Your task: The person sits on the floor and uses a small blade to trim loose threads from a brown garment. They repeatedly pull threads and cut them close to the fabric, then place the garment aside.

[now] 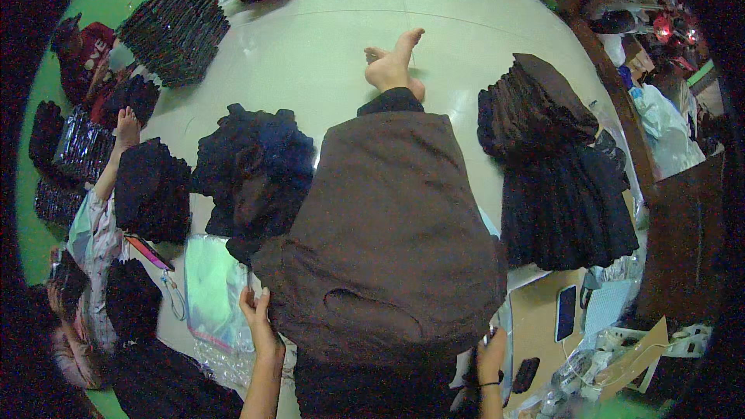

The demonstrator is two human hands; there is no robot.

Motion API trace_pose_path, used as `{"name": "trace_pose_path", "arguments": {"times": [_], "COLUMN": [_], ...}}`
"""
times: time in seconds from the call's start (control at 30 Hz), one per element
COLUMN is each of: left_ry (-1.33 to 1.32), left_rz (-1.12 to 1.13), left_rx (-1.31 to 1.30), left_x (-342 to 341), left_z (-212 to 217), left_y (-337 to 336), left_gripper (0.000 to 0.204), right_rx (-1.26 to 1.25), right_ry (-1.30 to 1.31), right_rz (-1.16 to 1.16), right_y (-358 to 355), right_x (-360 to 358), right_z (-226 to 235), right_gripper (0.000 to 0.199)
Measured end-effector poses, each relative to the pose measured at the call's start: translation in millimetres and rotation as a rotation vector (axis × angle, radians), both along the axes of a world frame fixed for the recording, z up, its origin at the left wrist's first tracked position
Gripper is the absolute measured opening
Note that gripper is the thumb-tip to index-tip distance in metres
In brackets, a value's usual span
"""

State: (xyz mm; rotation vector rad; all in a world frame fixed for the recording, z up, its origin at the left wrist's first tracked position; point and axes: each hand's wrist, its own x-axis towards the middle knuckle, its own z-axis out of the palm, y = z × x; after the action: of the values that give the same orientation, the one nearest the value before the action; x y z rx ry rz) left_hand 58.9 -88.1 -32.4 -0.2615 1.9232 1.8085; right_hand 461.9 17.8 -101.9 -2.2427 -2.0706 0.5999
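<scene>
A dark brown garment lies spread over my outstretched legs, with a curved opening in its near part. At its near left edge, my left hand has the cloth between thumb and fingers. My right hand grips the near right edge, its fingertips partly hidden by the cloth. A small shiny thing shows at those fingers, too small to name. My bare feet stick out beyond the garment. Left of it lies a heap of dark clothes; to the right are a brown folded stack and a black stack.
A phone lies on cardboard at the right, near cables and a power strip. Clear plastic bags lie at the left. Two other people sit further left among packed stacks. A brown wooden edge runs along the right.
</scene>
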Motion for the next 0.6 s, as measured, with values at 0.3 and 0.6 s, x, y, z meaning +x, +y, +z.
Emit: {"name": "trace_pose_path", "arguments": {"times": [0.3,0.6], "left_ry": [-0.671,-0.856], "left_rz": [-0.447,-0.682], "left_rx": [0.216,0.461], "left_x": [-7,-50], "left_z": [3,32], "left_y": [-27,24], "left_gripper": [0.063,0.078], "right_rx": [0.232,-0.606], "right_ry": [0.072,1.769], "right_rz": [0.167,-0.469], "right_y": [-12,54], "right_x": [-15,-73], "right_z": [30,102], "right_gripper": [0.041,0.069]}}
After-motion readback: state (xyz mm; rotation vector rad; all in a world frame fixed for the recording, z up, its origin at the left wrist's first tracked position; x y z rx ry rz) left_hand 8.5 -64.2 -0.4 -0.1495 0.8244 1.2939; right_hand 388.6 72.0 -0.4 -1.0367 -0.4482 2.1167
